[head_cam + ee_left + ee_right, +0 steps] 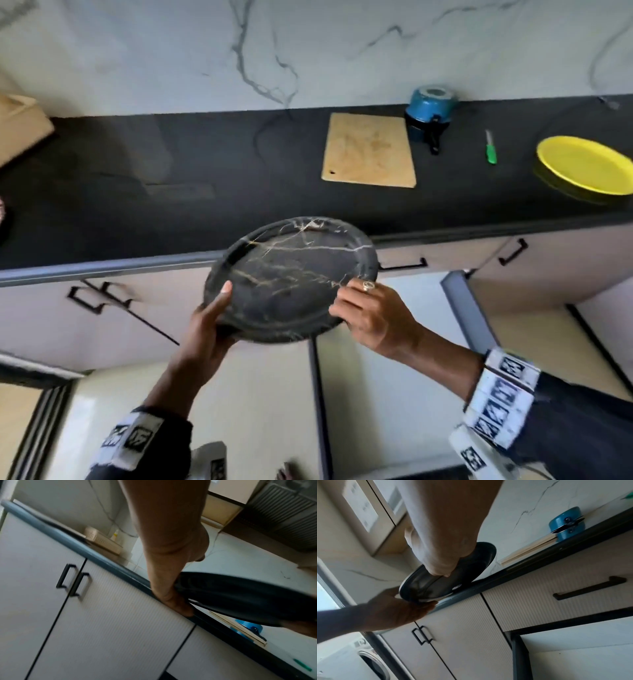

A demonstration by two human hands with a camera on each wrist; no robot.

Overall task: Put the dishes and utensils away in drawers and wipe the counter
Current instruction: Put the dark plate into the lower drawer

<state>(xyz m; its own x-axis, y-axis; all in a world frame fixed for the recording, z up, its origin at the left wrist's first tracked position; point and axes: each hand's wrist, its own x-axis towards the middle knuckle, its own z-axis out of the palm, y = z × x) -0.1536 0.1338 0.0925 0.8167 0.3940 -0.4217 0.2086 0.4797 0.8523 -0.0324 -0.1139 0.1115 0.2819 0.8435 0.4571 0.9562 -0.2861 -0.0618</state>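
I hold the black plate (pixel 291 277) with my left hand (pixel 209 329) and right hand (pixel 370 315), near the counter (pixel 171 171) edge. Next I lower it into the open drawer (pixel 394 308) below.

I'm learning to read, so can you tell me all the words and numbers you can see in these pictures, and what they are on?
None can be read.
Wrist bands: black-and-white marker patterns, not letters.
Paper on the wall cupboard: faint print, too blurred to read.
Black marbled plate, yellow plate, cutting board, blue pot, green knife: no writing visible.
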